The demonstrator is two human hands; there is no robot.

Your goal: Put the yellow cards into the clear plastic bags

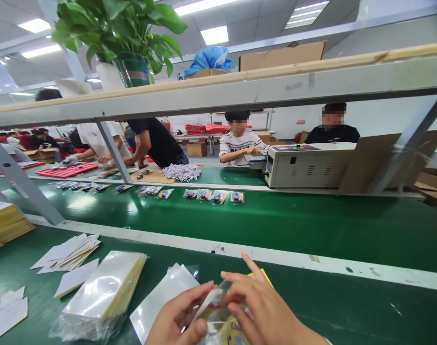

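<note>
Bagging step in hand, judged from the grip: both hands low at the near edge of the green bench top (348, 306), working one small clear plastic sleeve with a yellow printed card inside (218, 321). Left hand (175, 318) pinching the sleeve's left side between thumb and fingers; right hand (261, 306) gripping its upper edge, index finger raised and pointing away. Sleeve held just above the bench, partly hidden by both hands, so whether its mouth is open or already closed is hard to tell.

Just left of the hands, one loose clear sleeve (160, 297) lying flat, and beside it a wrapped stack of clear sleeves with yellowish edges (103, 292). Farther left, a fanned pile of white card slips (69, 251).

Beyond the white rail, a green conveyor belt (276, 220) carrying a row of small packed sleeves (204, 195).

Next move likely calls for a firm pinch on both sides of the sleeve's top edge, keeping the card square inside and the thin film unwrinkled.
</note>
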